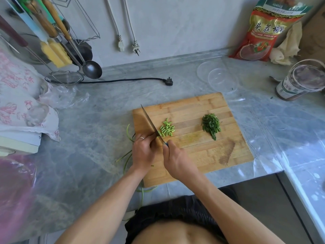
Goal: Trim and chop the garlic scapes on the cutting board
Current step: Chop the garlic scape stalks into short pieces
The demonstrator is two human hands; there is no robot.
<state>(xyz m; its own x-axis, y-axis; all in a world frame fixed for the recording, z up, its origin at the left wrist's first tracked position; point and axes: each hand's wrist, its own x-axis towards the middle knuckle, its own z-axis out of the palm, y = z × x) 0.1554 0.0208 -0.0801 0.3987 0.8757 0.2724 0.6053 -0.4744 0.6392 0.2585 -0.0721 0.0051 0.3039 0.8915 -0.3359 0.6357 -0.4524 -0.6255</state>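
Even, bright daylight; soft short shadows under the knife [152, 127] and hands on the cutting board [202, 155]. White glare on the plastic sheet [274, 155] covering the counter [98, 124] at right. Wide-angle bending curves the edges; the pink object [15, 194] at lower left is blurred, centre sharp.

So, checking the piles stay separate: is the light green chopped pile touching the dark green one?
Apart. The head view shows bare cutting board between the light green pile and the dark green pile.
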